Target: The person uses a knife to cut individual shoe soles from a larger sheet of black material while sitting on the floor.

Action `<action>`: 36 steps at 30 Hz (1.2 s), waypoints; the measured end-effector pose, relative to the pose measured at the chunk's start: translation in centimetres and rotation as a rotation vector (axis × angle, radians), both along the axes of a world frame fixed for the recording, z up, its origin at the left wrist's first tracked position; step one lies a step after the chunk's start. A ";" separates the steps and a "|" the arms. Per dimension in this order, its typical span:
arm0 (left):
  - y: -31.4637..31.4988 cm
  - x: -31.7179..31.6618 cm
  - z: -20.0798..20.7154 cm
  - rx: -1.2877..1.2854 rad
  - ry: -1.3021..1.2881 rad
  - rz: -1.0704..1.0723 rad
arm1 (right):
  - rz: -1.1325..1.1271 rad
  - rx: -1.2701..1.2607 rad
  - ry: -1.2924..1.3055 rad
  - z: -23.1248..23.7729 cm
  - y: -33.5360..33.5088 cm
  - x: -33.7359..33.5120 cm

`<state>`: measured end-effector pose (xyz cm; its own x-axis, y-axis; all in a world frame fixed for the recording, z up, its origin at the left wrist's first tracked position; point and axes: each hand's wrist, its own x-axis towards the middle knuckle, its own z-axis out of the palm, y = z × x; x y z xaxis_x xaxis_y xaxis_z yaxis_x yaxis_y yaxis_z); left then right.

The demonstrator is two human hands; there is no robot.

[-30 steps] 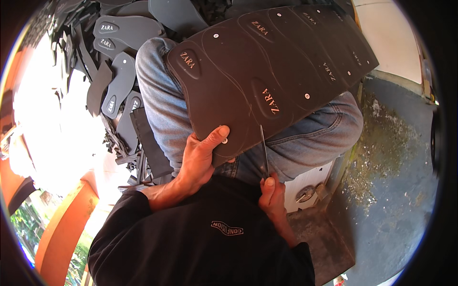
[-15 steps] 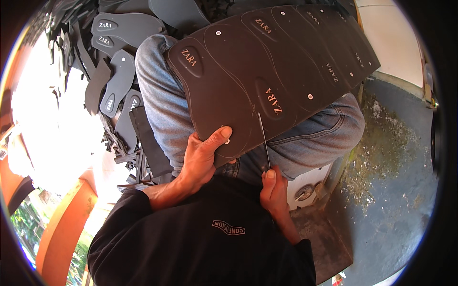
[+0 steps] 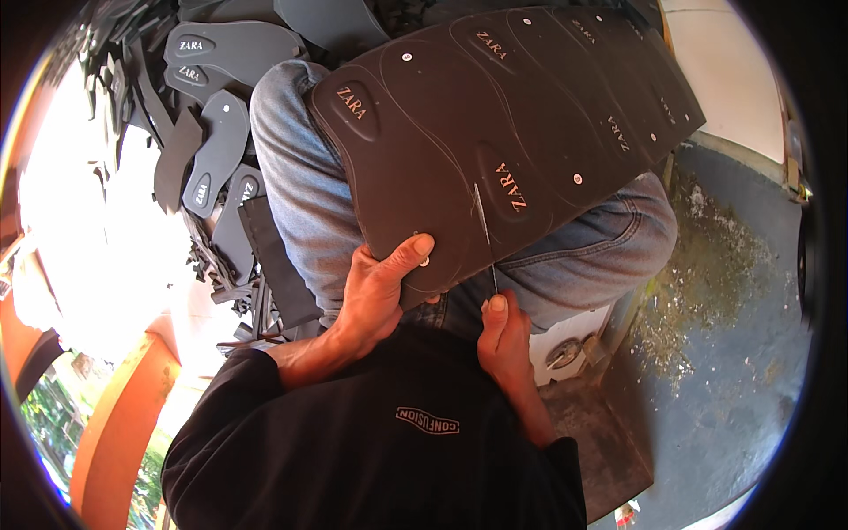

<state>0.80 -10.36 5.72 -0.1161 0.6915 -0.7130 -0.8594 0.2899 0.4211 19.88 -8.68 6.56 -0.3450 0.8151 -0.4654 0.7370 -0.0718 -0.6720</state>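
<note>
Gripping the dark sheet (image 3: 530, 124) by its near corner with left fingers (image 3: 411, 253), a thin blade (image 3: 481, 216) with right fingers (image 3: 498, 306); might nick the jeans (image 3: 574, 256) beneath by pressing too deep.

A plain black top (image 3: 353, 459) is worn over the torso at 6 o'clock, its cloth matt and softly creased. On its front a small badge-like mark (image 3: 427, 420) is printed in a pale outline, its ends bent into a shallow wave. The forearms are covered only in part by loose black sleeves: the left sleeve (image 3: 231, 402) is seen at 8 o'clock, the right sleeve (image 3: 565, 477) at 5 o'clock. Faded blue jeans (image 3: 296, 177) are worn, wrinkled at 10 o'clock and marked by seam stitching toward 3 o'clock. The left hand (image 3: 375, 287) and right hand (image 3: 508, 340) are left bare.
</note>
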 end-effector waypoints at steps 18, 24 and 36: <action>0.1 -0.1 -0.1 0.000 -0.025 0.011 | -0.039 0.070 0.006 -1.6 1.2 -2.4; 0.1 -0.2 -0.2 -0.024 -0.042 0.007 | -0.058 0.064 0.022 -1.7 1.8 -3.2; 0.2 -0.2 0.2 0.015 -0.044 0.005 | 0.021 0.142 0.082 -2.7 3.0 -3.5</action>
